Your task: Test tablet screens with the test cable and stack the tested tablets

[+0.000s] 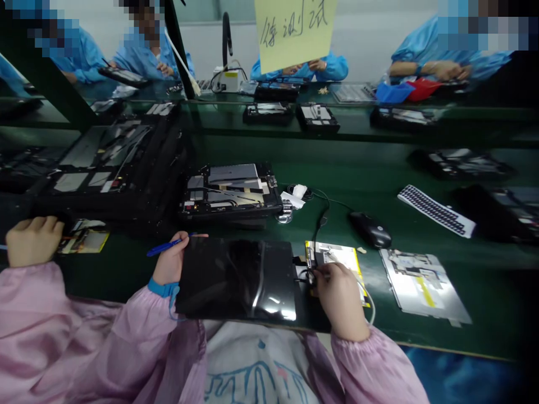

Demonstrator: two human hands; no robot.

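A black glossy tablet screen (236, 275) lies in front of me, tilted slightly toward my body. My left hand (169, 262), with a blue wrist strap (163, 287), grips its left edge and also has a blue pen (166, 246) between the fingers. At the screen's right side, my right hand (340, 292) pinches a black cable (323, 219) by its end, close to short leads coming from the screen. Under and behind that hand is a flat battery pack (343, 255) with yellow edges. My fingertips partly hide the connection.
Stacked open device housings (227, 193) stand behind the screen, with a taller stack (105, 163) left. A mouse (370, 229), a label sheet (435, 210) and a metal plate (425, 286) lie right. A co-worker's hand (36, 240) rests far left. Several people in blue work opposite.
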